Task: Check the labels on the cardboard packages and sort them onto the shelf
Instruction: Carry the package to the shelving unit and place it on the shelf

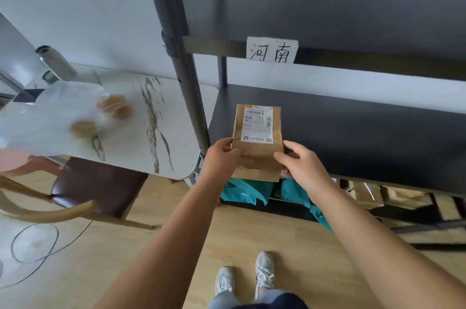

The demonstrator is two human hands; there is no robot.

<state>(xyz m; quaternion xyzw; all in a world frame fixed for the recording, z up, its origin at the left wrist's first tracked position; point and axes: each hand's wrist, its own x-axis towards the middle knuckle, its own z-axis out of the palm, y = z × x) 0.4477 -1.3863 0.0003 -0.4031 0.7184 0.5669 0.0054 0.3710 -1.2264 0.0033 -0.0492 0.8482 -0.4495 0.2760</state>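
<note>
A flat brown cardboard package (254, 151) with a white shipping label (258, 123) on its upper half is held over the front left edge of a dark shelf board (353, 137). My left hand (222, 154) grips its left edge and my right hand (300, 162) grips its right edge, label facing up. The shelf level above carries a white paper sign (272, 50) with handwritten characters. More brown packages (370, 194) lie on the lowest level at the right, partly hidden by the board.
Teal mailer bags (247, 191) lie under the shelf near my hands. A grey shelf post (181, 56) stands left of the package. A marble-pattern table (141, 127) holds a clear bag of round pastries (83, 112) and a metal bottle (55, 61). A brown-seated chair (98, 187) and floor cable (35, 240) are left.
</note>
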